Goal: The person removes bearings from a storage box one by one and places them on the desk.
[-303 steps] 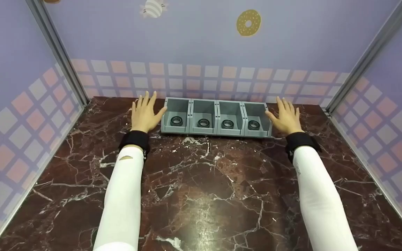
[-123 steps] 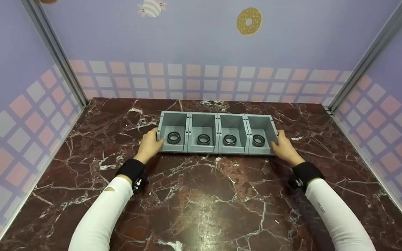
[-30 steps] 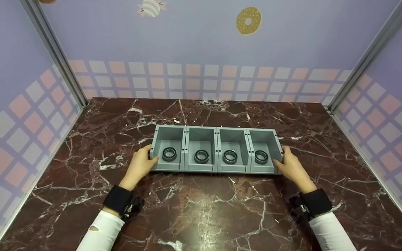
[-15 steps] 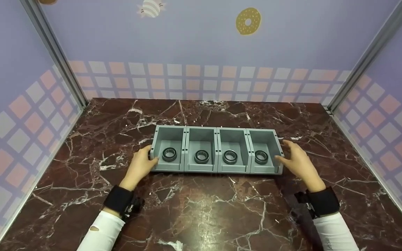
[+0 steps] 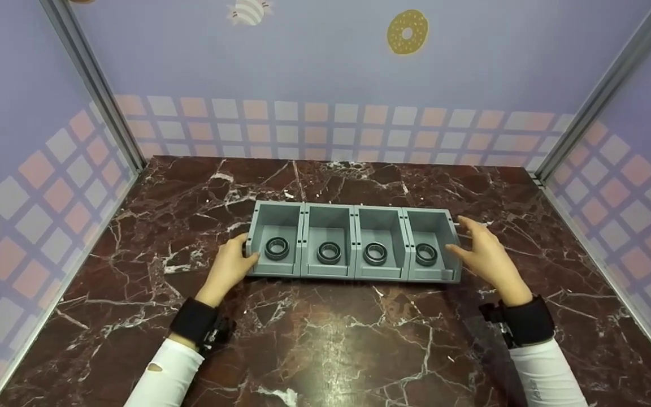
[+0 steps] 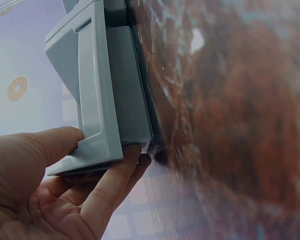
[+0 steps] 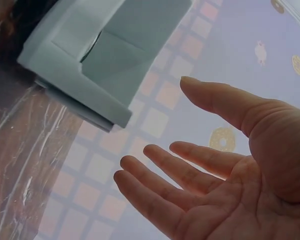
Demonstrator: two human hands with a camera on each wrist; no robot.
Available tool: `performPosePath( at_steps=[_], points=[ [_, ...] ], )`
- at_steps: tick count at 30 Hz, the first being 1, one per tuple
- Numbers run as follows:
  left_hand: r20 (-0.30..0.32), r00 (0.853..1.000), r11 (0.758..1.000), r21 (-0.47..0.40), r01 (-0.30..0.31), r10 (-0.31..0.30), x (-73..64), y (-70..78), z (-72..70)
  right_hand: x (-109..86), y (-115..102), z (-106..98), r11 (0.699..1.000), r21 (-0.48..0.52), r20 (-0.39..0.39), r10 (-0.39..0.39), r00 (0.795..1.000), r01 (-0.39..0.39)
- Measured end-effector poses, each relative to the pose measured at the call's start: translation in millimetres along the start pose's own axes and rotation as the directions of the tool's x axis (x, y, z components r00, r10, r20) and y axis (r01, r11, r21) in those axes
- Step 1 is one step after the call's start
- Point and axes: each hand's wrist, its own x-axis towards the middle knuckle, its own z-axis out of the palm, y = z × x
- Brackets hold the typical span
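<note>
A row of several grey plastic storage bins (image 5: 325,273), joined side by side, sits at mid-table in the head view. One black-and-silver ball bearing (image 5: 277,258) lies in each compartment. My left hand (image 5: 228,264) grips the row's left end; in the left wrist view, its thumb lies over the front corner of the end bin (image 6: 96,85) and its fingers reach along the outer side and underneath. Off the right end, my right hand (image 5: 490,257) holds nothing, fingers spread. The right wrist view shows a gap between that hand (image 7: 225,170) and the end bin (image 7: 80,65).
The dark red marbled table (image 5: 331,333) spreads in front of and behind the bins. A lilac back wall (image 5: 325,68) with pink and white squares closes the far side, and side walls stand left and right. Black straps (image 5: 194,322) with cameras circle both wrists.
Over the earlier frames, both hands took the bin row by its ends and brought it nearer. In the last second my right hand let go and moved slightly away; the left hand kept its grip.
</note>
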Motion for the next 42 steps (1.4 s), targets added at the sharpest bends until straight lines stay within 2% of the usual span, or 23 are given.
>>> performPosePath(
  at_steps=[8, 19, 29, 36, 42],
  points=[
    [0.004, 1.000, 1.000, 0.006, -0.003, 0.003, 0.4, -0.4, -0.4, 7.3, -10, 0, 1.000, -0.013, 0.055, -0.012, 0.998, 0.012],
    [0.024, 1.000, 1.000, -0.018, 0.003, -0.003, -0.5, -0.3, -0.2, 17.5, -15, 9, 0.999, -0.038, 0.129, -0.026, 0.991, 0.031],
    [0.000, 1.000, 1.000, -0.010, 0.000, 0.000, 0.3, 0.5, 0.9, 25.0, -18, 19, 0.994, -0.057, 0.145, -0.083, 0.986, 0.092],
    [-0.003, 1.000, 1.000, -0.011, -0.007, 0.007, -0.1, 0.5, 0.3, 29.8, -19, 27, 0.995, -0.070, 0.185, -0.064, 0.981, 0.078],
    [-0.009, 1.000, 1.000, -0.004, -0.013, 0.013, -0.2, 0.0, -0.1, 35.4, -16, 35, 0.990, -0.105, 0.220, -0.074, 0.973, 0.099]
  ],
)
